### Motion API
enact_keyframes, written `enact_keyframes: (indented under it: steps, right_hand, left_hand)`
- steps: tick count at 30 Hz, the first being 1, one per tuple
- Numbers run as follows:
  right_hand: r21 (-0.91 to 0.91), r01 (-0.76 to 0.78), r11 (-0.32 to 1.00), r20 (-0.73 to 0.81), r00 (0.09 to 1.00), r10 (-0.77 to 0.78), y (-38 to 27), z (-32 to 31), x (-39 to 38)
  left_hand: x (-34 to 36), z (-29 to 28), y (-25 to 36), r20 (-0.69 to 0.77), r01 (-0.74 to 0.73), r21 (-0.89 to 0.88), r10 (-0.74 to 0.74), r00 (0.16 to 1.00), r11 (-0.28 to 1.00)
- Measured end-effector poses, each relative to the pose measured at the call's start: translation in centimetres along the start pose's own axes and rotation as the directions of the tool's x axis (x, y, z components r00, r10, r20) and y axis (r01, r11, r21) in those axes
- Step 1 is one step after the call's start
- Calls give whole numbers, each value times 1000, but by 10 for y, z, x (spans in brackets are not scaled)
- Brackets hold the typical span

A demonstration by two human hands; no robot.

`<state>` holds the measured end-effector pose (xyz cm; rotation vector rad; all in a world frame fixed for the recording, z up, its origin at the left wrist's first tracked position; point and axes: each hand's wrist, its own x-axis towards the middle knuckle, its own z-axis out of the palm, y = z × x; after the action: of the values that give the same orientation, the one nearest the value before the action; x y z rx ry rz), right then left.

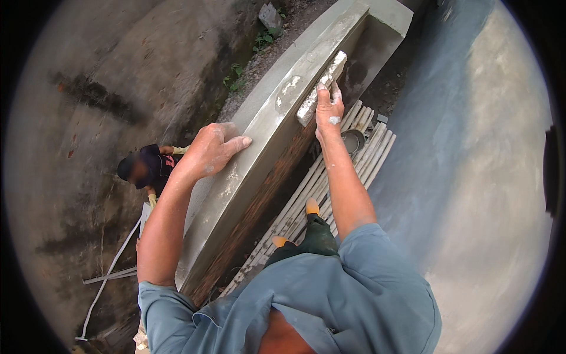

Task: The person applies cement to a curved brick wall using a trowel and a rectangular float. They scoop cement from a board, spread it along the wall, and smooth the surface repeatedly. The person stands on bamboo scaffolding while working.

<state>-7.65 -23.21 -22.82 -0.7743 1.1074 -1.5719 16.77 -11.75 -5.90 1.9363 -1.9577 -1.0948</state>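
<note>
My left hand grips the top of the grey plastered ledge, thumb on top and fingers curled over its outer edge, partly hidden. My right hand holds a long white-caked block, perhaps a float, against the ledge's inner side face near the far corner. Pale smears mark the plaster beside it, and both hands have whitish residue on them. Rough reddish material shows along the lower part of the ledge's side.
Bamboo-like poles lie under my feet, holding a metal bowl. A co-worker in a dark top and pale gloves is below at left, beside thin pipes. A smooth grey wall runs along the right.
</note>
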Motion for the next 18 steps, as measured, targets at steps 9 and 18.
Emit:
enact_keyframes:
  steps: [9, 18]
  right_hand:
    - [-16, -49, 999, -2, 999, 49, -54, -23, 155]
    - [-6, -35, 999, -82, 996, 34, -55, -23, 178]
  left_hand:
    - [56, -9, 48, 57, 139, 6, -139, 989, 990]
    - [62, -15, 53, 135, 188, 46, -193, 972, 981]
